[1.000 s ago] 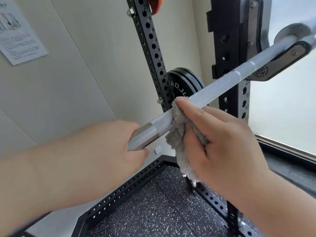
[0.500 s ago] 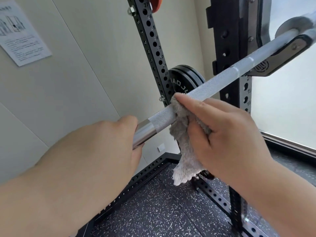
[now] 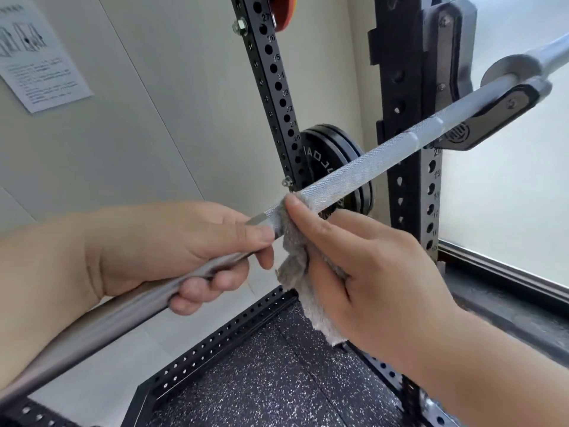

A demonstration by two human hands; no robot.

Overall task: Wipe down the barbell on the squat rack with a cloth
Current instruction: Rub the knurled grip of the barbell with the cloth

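Grey cloth (image 3: 303, 282) stays pinched against the knurled barbell (image 3: 354, 172) by the right hand (image 3: 366, 282); the left hand (image 3: 184, 248), fingers curled shut around the smooth section, now sits closer to it; the bar rests in the squat rack (image 3: 400, 124) hook.

squat rack (image 3: 403, 167) standing on speckled rubber floor (image 3: 261, 380) | J-hook (image 3: 505, 115) on the right upright carrying the barbell (image 3: 354, 177), shaft sitting in the hook | black weight plates (image 3: 332, 149) hanging behind, on the rear upright (image 3: 274, 87)
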